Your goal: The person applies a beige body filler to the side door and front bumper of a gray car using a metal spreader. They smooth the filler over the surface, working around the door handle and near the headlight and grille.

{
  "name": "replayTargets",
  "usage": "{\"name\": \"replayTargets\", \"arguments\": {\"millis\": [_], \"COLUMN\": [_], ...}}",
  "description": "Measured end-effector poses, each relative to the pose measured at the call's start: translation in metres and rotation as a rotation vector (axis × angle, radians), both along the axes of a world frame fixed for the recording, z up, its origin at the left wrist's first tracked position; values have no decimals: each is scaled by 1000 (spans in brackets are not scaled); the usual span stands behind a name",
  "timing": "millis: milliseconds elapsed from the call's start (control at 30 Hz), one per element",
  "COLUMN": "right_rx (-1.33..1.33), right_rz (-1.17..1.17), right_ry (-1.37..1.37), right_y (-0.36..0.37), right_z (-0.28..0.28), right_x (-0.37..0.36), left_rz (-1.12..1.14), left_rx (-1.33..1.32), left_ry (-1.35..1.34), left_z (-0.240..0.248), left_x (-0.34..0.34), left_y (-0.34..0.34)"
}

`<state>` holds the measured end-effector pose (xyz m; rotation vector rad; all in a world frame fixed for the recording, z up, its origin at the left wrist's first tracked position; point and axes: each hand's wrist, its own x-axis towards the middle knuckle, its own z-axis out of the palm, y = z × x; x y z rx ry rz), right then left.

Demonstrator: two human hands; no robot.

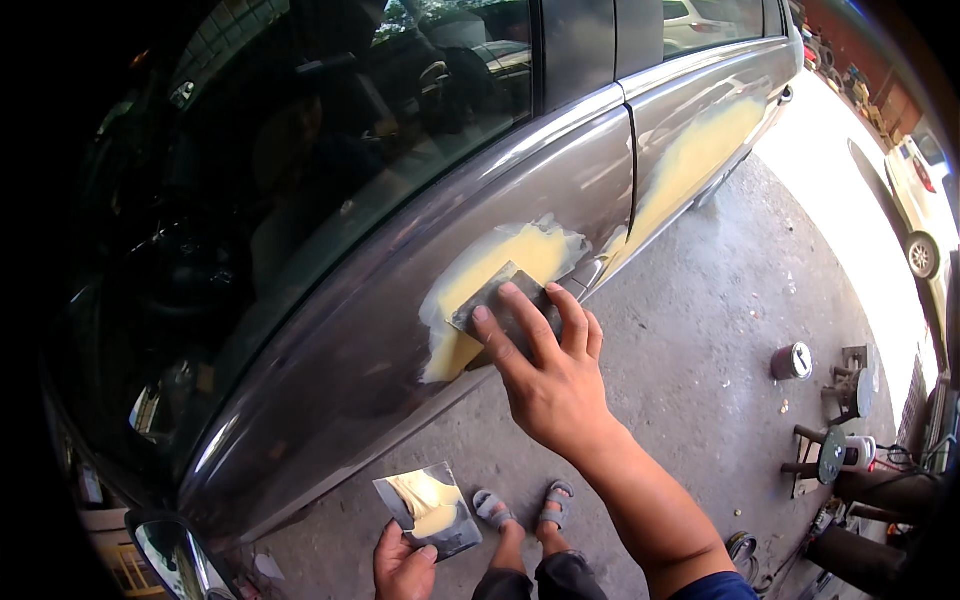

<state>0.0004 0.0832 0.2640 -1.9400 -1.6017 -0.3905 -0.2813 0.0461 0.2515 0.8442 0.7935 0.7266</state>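
My right hand (pixel 550 365) grips a dark, flat putty spreader (pixel 518 315) and presses it against a patch of pale yellow body filler (pixel 455 355) on the grey car door (pixel 370 300). Its fingers lie spread over the spreader's face. Low in the view, my left hand (pixel 403 565) pinches a second flat plate (pixel 455 535) by its lower edge, thumb on top. A mound of yellow filler (pixel 425 500) sits on that plate. Farther back, another long filler patch (pixel 700 150) covers part of the rear door (pixel 655 95).
A can (pixel 791 361) stands on the concrete floor (pixel 670 330) to the right, near small stools (pixel 822 455). Hoses or cables lie at the lower right. The side mirror (pixel 180 555) juts out at lower left. A white car (pixel 918 190) is parked at the far right.
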Motion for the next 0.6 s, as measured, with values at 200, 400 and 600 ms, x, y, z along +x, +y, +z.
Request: {"name": "replayTargets", "arguments": {"millis": [200,400,600], "right_rx": [33,18,15], "right_rz": [-25,-51,40], "right_ry": [6,32,-36], "right_y": [-11,-28,-4], "right_z": [-48,-27,-5], "right_x": [4,-4,-11], "left_rz": [4,24,43], "left_rx": [7,24,28], "left_ry": [32,38,38], "left_z": [-6,-4,-6], "left_x": [3,0,-2], "left_y": [-4,-10,-15]}}
